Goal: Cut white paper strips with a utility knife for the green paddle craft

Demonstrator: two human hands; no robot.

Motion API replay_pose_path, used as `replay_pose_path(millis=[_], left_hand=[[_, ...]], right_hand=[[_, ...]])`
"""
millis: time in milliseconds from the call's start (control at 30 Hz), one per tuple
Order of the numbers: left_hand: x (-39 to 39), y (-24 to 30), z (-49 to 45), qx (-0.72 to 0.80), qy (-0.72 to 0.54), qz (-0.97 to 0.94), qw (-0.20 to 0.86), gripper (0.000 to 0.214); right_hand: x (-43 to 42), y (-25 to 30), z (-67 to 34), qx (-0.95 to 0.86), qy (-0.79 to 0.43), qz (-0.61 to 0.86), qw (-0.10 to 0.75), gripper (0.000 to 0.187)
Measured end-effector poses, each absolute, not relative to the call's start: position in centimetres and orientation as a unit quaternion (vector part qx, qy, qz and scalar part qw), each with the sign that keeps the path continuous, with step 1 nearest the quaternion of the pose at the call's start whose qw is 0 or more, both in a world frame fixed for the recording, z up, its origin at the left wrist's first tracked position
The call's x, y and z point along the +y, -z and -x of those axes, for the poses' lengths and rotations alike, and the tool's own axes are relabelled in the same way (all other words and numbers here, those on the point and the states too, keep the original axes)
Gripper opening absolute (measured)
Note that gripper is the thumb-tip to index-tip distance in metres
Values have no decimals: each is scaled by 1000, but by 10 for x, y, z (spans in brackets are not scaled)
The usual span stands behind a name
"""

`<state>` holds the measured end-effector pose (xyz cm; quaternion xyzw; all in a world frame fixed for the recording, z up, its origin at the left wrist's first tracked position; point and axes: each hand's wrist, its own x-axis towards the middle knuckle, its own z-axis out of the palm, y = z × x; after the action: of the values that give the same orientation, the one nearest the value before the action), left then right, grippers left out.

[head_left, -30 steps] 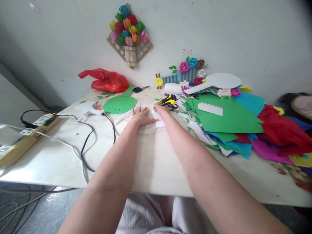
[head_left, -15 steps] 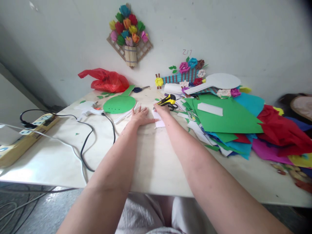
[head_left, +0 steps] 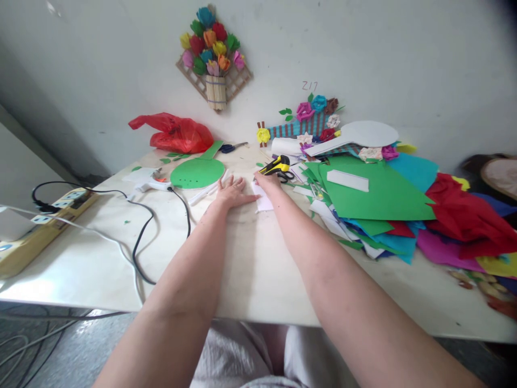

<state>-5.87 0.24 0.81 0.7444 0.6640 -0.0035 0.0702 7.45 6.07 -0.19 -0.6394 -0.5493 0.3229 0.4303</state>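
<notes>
My left hand (head_left: 231, 194) lies flat on the pale table (head_left: 250, 269), fingers spread, its thumb pointing at a small white piece of paper (head_left: 263, 202). My right hand (head_left: 269, 181) rests on the far end of that paper, fingers curled. Its fingertips touch a yellow and black utility knife (head_left: 276, 166) lying just beyond; I cannot tell whether they grip it. A green paper disc (head_left: 197, 173) lies to the left of my left hand.
A white glue gun (head_left: 150, 185) with a black cord (head_left: 139, 245) and a power strip (head_left: 44, 221) sit at the left. A red plastic bag (head_left: 175, 134) and blue-handled scissors (head_left: 230, 147) lie by the wall. Stacked coloured paper sheets (head_left: 379, 196) fill the right side.
</notes>
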Motion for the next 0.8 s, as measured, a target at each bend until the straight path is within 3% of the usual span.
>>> replay_pose_path(millis=[800], left_hand=[[-1, -11, 57, 663, 4, -745, 79, 96]], right_hand=[[55, -5, -74, -558, -307, 656, 405, 21]])
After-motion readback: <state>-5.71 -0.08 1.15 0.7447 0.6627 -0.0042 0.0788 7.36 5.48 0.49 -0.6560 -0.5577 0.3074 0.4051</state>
